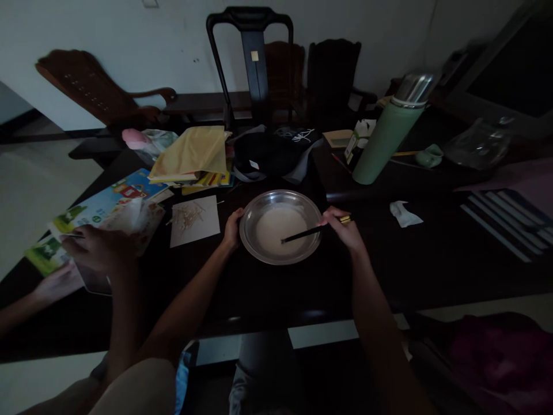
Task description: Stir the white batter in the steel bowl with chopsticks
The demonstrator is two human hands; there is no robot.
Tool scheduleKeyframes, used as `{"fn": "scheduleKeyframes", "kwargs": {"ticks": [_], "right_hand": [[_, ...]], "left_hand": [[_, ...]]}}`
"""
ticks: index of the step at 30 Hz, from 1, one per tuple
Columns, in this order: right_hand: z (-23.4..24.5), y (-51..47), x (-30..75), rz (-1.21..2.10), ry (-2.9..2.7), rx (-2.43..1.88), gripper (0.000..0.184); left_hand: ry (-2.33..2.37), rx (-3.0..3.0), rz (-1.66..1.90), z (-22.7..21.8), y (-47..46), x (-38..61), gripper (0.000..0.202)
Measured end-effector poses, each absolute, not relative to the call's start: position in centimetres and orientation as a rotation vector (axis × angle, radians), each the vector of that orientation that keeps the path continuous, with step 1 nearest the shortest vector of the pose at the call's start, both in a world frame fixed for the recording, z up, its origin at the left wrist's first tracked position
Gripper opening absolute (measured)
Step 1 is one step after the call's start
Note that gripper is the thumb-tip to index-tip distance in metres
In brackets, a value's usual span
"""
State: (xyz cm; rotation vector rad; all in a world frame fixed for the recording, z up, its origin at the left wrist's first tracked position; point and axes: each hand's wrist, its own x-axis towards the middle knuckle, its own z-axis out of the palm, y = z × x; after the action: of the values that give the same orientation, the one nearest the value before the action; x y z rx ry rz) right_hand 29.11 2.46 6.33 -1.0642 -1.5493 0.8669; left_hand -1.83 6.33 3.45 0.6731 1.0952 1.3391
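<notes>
A: Position of the basin (249,230)?
B: Between the two hands, on the desk (276,294). Left hand (232,227) grips its near side, fingers at the rim. Right hand (341,226) is closed around chopsticks (305,233), close by the opposite rim; whether it also touches the metal, cannot tell.

A: Chopsticks, detail?
B: Slim, straight, dark, gold-coloured at the end by the right hand. They slant down leftward over the rim, tips at the pale liquid (274,225).

A: Basin and contents?
B: Round, wide, shallow; shiny metal, sloping wall. Liquid whitish, opaque, smooth-looking, filling the middle.

A: Left of the left hand?
B: A flat white sheet (209,227), squared corners, bearing a loose heap of thin pale sticks (190,216). Further left, a co-worker's hand (97,248), fingers bent; its grip, cannot tell.

A: Right of the right hand?
B: A crumpled white tissue (405,214), soft folds. Beyond the hand, a tall green flask (382,144), cylindrical, with a silvery metal cap.

A: Straight ahead, past both hands?
B: A black and grey bag (270,153), slack, fabric-like. Desk surface dark, faintly glossy.
</notes>
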Motion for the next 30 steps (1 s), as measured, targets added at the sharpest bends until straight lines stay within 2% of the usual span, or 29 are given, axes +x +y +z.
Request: {"fn": "scheduleKeyframes", "kwargs": {"ticks": [4, 10, 14, 18, 23, 27, 30], "right_hand": [[6.1, 2.9, 27.9, 0.795, -1.659, -1.048, 0.039], [6.1, 2.6, 30.1, 0.772, -1.323, -1.134, 0.05], [6.0, 2.5, 28.8, 0.86, -1.508, -1.051, 0.047], [5.7, 3.1, 28.2, 0.77, -1.589, -1.068, 0.041], [5.8, 2.9, 30.0, 0.732, -1.338, -1.118, 0.05], [5.9, 2.6, 28.6, 0.846, -1.545, -1.06, 0.046], [5.8, 3.0, 27.6, 0.813, -1.633, -1.066, 0.043]], "left_hand": [[1.092, 0.676, 1.331, 3.4, 6.3, -1.9, 0.026], [1.085, 0.66, 1.344, 3.9, 6.2, -1.7, 0.026], [1.096, 0.656, 1.337, 4.0, 6.1, -1.6, 0.026], [1.099, 0.641, 1.345, 4.1, 6.1, -1.5, 0.025], [1.098, 0.665, 1.345, 4.1, 6.1, -1.5, 0.028], [1.102, 0.653, 1.336, 4.1, 6.1, -1.6, 0.026], [1.107, 0.64, 1.341, 4.1, 6.1, -1.5, 0.025]]}}
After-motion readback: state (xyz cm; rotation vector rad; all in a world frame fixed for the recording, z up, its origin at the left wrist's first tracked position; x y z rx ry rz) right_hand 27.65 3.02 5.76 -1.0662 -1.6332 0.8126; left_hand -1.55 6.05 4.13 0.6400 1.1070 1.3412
